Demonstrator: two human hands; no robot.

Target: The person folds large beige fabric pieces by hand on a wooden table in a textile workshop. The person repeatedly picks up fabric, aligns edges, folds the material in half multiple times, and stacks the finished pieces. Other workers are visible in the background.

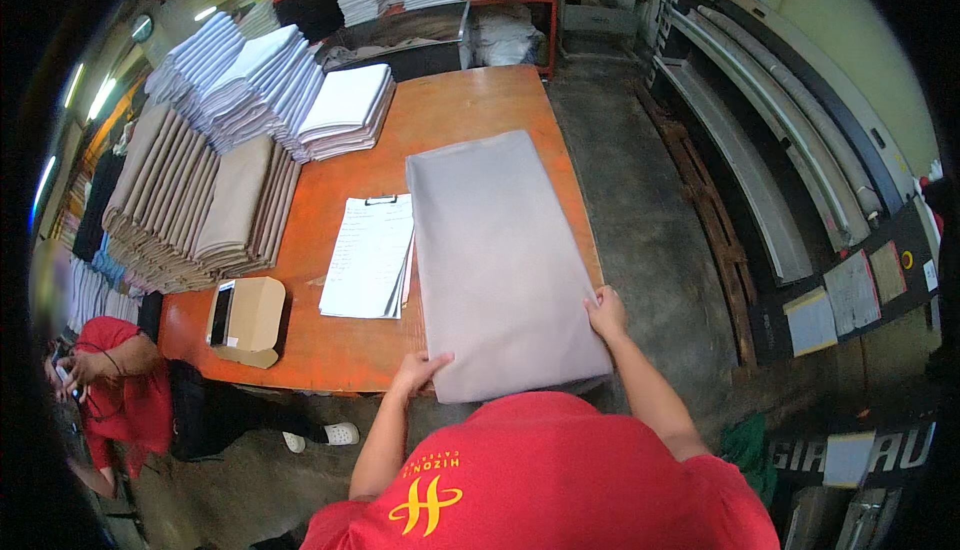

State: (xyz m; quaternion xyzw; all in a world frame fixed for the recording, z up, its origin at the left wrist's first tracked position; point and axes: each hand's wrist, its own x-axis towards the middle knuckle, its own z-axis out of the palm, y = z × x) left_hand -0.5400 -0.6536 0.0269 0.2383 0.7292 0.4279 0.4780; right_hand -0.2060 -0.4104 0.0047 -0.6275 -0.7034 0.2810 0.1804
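A folded grey cloth (502,257) lies lengthwise on the orange-topped table (465,99), its near end at the table's front edge by my body. At its near left corner, my left hand (420,373) grips the edge, thumb on top and fingers hidden beneath. Farther up the right side, my right hand (606,313) holds the other edge between thumb and fingers. Just left of the cloth rests a clipboard with handwritten sheets (367,257). An open cardboard box (259,317) with a dark object in it sits near the table's left front corner.
Stacks of folded beige cloths (240,205) and white cloths (345,107) fill the table's far left. Another person (124,385) in a red shirt is at the left. A long roller machine (772,137) stands across the floor at right, with a wooden pallet (705,212) beside it.
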